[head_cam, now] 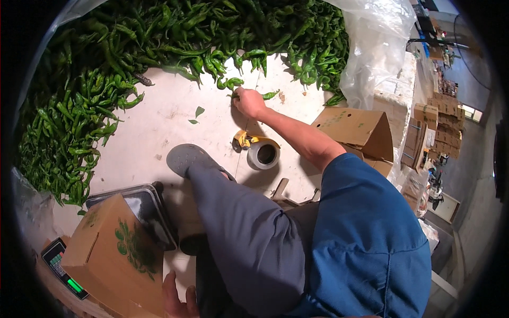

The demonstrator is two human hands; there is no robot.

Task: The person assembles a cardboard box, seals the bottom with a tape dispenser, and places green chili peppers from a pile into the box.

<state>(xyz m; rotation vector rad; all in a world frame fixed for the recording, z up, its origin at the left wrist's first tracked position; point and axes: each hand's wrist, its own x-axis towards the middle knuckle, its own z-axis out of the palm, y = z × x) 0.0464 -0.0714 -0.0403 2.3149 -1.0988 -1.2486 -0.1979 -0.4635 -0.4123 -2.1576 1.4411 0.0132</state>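
My right hand (249, 104) reaches over the pale board floor (159, 119), its fingers curled at a green pepper whose tip shows by the fingertips. Another pepper (271, 95) shows just right of the hand, and a curled one (230, 83) lies just beyond it. A large heap of green peppers (179, 28) curves around the far and left sides. At the lower edge, my left hand (179, 298) is partly cut off, fingers apart, beside a cardboard carton (115, 246) with a green plant print. No object shows between those fingers.
The carton rests tilted by a scale platform (149, 210); its display unit (65, 268) is lit green. A tape dispenser (262, 153) lies near my clog-clad foot (191, 159). An open carton (354, 131) stands right. Plastic sheeting (373, 51) borders the heap. Stacked boxes (445, 123) stand farther right.
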